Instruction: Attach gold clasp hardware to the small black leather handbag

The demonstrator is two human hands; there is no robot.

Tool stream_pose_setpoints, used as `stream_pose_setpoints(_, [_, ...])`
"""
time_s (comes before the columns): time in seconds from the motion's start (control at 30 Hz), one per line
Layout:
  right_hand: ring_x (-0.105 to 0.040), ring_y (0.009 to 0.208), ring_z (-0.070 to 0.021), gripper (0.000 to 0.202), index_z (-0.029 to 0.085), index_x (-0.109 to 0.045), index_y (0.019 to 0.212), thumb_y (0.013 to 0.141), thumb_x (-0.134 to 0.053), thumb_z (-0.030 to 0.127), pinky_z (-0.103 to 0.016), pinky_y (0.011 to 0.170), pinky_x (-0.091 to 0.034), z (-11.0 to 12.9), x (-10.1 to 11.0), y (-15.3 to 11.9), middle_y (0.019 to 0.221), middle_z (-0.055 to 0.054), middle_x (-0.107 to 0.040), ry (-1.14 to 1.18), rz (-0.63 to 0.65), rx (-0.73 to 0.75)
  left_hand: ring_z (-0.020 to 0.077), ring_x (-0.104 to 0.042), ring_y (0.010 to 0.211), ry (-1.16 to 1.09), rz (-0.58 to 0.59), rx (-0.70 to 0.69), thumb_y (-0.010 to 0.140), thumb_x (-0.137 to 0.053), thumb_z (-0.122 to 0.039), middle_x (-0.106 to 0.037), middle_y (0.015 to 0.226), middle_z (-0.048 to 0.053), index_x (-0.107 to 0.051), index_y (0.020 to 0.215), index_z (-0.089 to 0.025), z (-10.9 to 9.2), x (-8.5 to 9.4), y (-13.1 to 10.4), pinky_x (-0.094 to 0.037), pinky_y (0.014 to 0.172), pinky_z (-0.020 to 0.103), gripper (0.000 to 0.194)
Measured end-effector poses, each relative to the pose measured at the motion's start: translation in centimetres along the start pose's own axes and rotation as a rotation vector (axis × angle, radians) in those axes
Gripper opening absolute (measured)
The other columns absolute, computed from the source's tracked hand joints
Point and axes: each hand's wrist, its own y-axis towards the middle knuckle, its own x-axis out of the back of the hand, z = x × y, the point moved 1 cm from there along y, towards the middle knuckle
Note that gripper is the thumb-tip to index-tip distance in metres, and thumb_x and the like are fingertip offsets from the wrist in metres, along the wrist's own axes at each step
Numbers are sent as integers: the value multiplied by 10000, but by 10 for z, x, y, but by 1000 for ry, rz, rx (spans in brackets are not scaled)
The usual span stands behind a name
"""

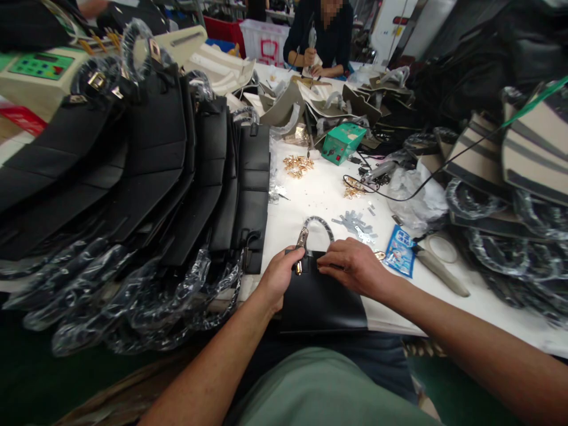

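A black bag panel (323,302) lies at the table's front edge, its plastic-wrapped loop handle (320,221) pointing away from me. My left hand (280,273) is closed on the panel's upper left corner, thumb on top beside a gold metal fitting (302,239) at the handle's base. On the right side of the same top edge, my right hand (352,264) has its fingers pinched together near the handle's other end. Whether something small sits between those fingertips is hidden.
Stacked black bag panels (155,148) fill the left. Gold fittings (298,166), flat metal strips (355,223), a green box (343,142) with a cable, a blue packet (399,251) and a tape roll (442,248) lie beyond. More panels (488,154) stand right. Another person (319,41) works opposite.
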Motion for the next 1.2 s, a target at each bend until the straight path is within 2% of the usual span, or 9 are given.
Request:
stream_pose_setpoints(0.13, [-616, 817, -181, 110, 259, -730, 958, 926, -639, 311, -310, 766, -408, -6, -8, -2, 840, -23, -693, 90, -58, -24, 131, -607, 564, -14, 11, 3, 762, -733, -346, -645, 658, -14, -656, 869, -169, -1, -1, -1, -474, 582, 238, 221])
stream_pose_setpoints(0.33, [-628, 893, -181, 109, 236, -727, 991, 904, -669, 266, -310, 827, -478, -11, -5, -8, 915, -34, -718, 360, -135, -7, 148, -656, 601, -61, 60, 22, 805, -701, -327, -685, 699, 17, -652, 902, -157, -3, -3, -4, -520, 625, 258, 202])
stream_pose_setpoints(0.47, [-609, 882, -190, 90, 255, -759, 938, 878, -699, 285, -314, 781, -468, -10, -5, -13, 886, -36, -679, 265, -213, -96, 198, -705, 662, -45, 93, 59, 816, -694, -324, -728, 755, 56, -652, 943, -157, -5, -2, -3, -551, 653, 297, 214])
stream_pose_setpoints(0.57, [-605, 833, -178, 85, 274, -779, 921, 851, -735, 295, -302, 753, -453, -10, -9, -15, 830, -19, -668, 250, -243, -138, 219, -722, 672, -43, 49, 123, 807, -703, -314, -747, 783, 75, -656, 975, -150, -7, -3, -4, -569, 665, 322, 240])
stream_pose_setpoints(0.73, [-634, 793, -156, 95, 289, -793, 921, 858, -729, 321, -262, 702, -471, -15, -24, -15, 783, -4, -698, 483, -257, -210, 231, -732, 657, -60, -40, 182, 790, -715, -284, -761, 774, 82, -670, 1025, -132, -9, -5, -5, -586, 673, 339, 284])
stream_pose_setpoints(0.87, [-636, 786, -167, 128, 281, -799, 920, 848, -736, 366, -275, 700, -483, -19, -33, -16, 758, -16, -702, 562, -305, -217, 244, -740, 693, -42, -32, 187, 798, -706, -280, -767, 789, 89, -677, 1090, -122, -10, -7, -3, -592, 694, 351, 333])
stream_pose_setpoints(1.03, [-644, 828, -172, 186, 252, -779, 985, 840, -742, 363, -293, 762, -518, -17, -21, -20, 834, -33, -686, 667, -297, -178, 242, -740, 744, -10, -37, 113, 804, -704, -291, -767, 835, 75, -667, 1112, -147, -10, -9, -9, -588, 727, 348, 343])
stream_pose_setpoints(1.13, [-626, 956, -212, 255, 235, -733, 1034, 827, -750, 382, -359, 867, -511, -10, -6, -25, 962, -64, -676, 535, -416, -180, 227, -731, 774, 61, 43, 8, 793, -727, -302, -757, 860, 55, -650, 1101, -176, -10, -10, -19, -576, 744, 330, 341])
stream_pose_setpoints(1.2, [-594, 1071, -263, 447, 229, -669, 1154, 774, -786, 433, -432, 941, -482, -5, 3, -29, 1112, -104, -655, 377, -513, -219, 213, -719, 783, 151, 99, -70, 758, -768, -284, -749, 877, 44, -641, 1063, -188, -11, -11, -27, -564, 744, 309, 344])
